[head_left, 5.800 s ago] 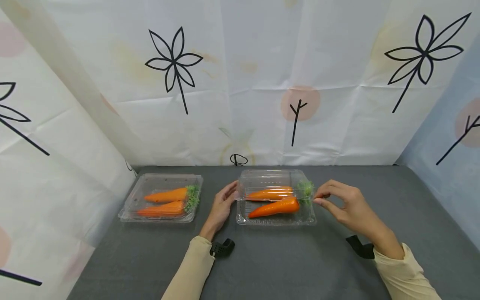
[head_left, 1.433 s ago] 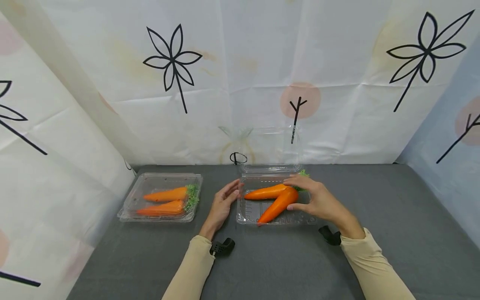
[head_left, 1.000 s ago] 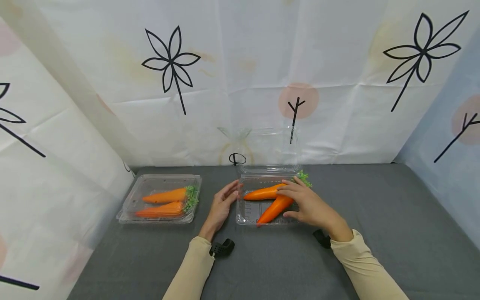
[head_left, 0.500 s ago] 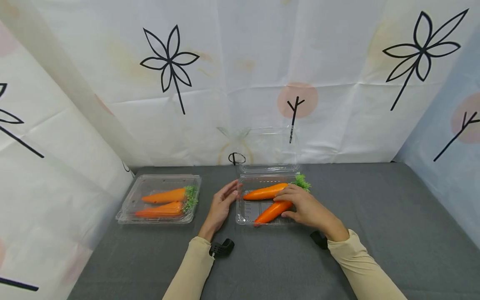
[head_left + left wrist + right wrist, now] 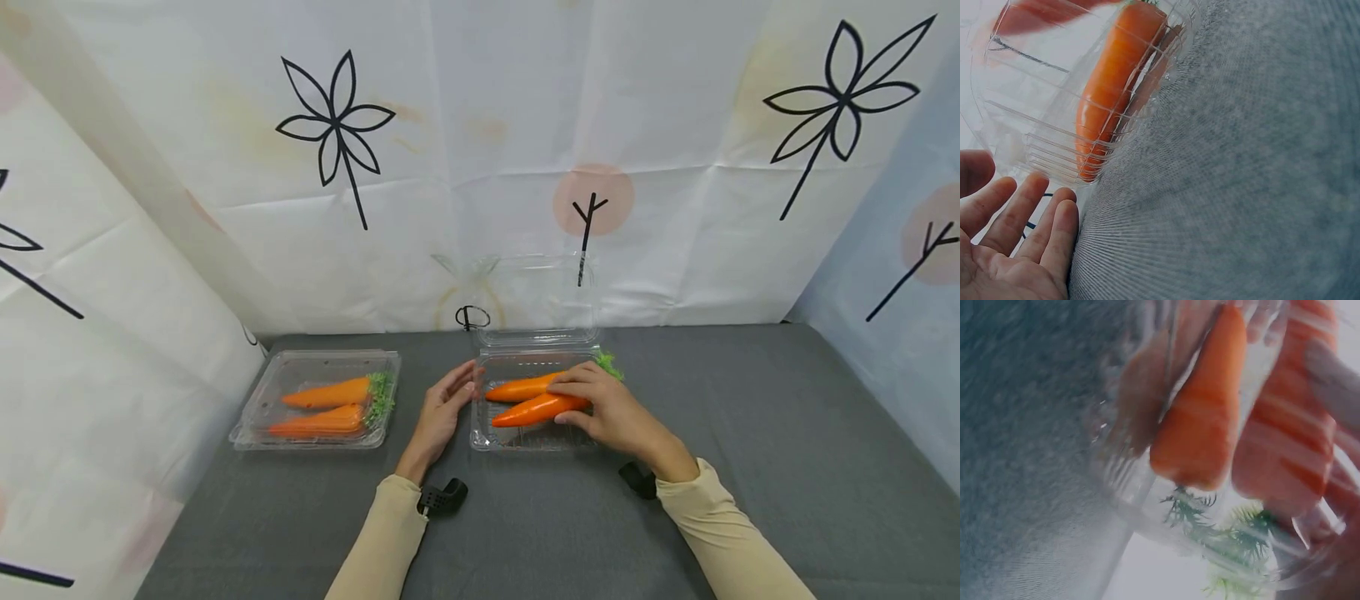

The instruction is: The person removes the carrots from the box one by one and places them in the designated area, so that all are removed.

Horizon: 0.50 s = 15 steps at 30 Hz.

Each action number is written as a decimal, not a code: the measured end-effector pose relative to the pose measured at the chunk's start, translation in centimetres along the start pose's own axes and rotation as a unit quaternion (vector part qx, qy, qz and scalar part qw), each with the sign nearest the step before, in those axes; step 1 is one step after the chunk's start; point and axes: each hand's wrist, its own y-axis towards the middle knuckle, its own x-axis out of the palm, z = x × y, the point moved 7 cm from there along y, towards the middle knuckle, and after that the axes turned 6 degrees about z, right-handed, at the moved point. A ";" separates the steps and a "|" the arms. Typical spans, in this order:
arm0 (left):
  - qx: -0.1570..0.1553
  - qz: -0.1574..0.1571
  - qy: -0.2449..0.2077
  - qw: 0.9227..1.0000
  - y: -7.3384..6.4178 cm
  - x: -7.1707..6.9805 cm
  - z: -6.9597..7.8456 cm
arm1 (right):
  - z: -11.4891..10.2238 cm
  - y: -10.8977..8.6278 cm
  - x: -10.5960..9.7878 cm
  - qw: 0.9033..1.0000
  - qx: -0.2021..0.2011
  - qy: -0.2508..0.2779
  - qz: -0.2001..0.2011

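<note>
Head view: the right hand (image 5: 617,417) grasps the near carrot (image 5: 531,412), at the other carrot's (image 5: 517,390) six o'clock inside the box (image 5: 491,444); the left hand (image 5: 438,418), relaxed, holds nothing at the box's nine o'clock. Seemingly aligning; next calls for gentle release.

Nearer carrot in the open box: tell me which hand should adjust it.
The right hand, probably: it grips the nearer carrot toward its thick end, while the left hand lies beside the open box, holding nothing.

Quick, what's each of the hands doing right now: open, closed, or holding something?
Left hand: open, at the left side of the open box.
Right hand: closed, holding the nearer carrot in that box.
</note>
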 end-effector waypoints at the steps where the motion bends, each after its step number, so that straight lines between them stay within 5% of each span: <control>1: 0.001 0.000 0.000 1.000 0.0 0.0 0.0 | -0.1 0.1 -0.2 1.000 -0.003 0.006 0.016; 7: 0.006 -0.006 -0.008 1.000 0.0 0.1 0.0 | -0.9 0.4 -2.2 0.991 -0.026 0.043 0.124; 15: 0.005 -0.006 -0.010 1.000 0.0 0.0 -0.1 | -1.7 0.5 -5.7 0.962 -0.028 0.122 0.242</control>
